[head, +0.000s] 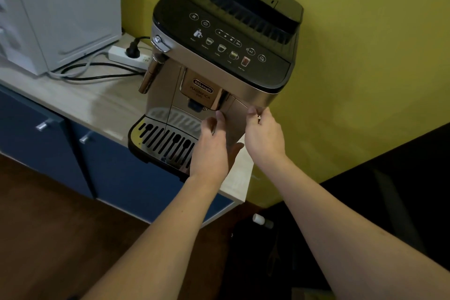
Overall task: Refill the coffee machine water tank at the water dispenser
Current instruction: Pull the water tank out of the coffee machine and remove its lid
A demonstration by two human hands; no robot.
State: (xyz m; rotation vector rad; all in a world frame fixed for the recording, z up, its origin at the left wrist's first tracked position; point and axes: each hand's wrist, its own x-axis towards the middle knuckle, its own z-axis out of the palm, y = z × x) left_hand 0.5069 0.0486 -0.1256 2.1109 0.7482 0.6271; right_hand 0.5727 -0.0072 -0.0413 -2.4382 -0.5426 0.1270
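Observation:
A silver and black coffee machine (pixel 219 56) stands on a light wooden counter (pixel 73 97) against a yellow wall. Its water tank front panel (pixel 235 118) sits at the machine's right front corner. My left hand (pixel 213 143) grips the panel's left edge, thumb on top and fingers underneath. My right hand (pixel 264 134) pinches the panel's upper right corner with thumb and fingertips. The tank body behind the panel is hidden inside the machine. No water dispenser is in view.
A white appliance (pixel 60 12) stands at the back left, with a power strip (pixel 129 56) and cables beside it. Blue cabinet doors (pixel 48 134) lie under the counter. A dark surface (pixel 401 190) fills the right, with a small white-capped bottle (pixel 261 220) on the floor.

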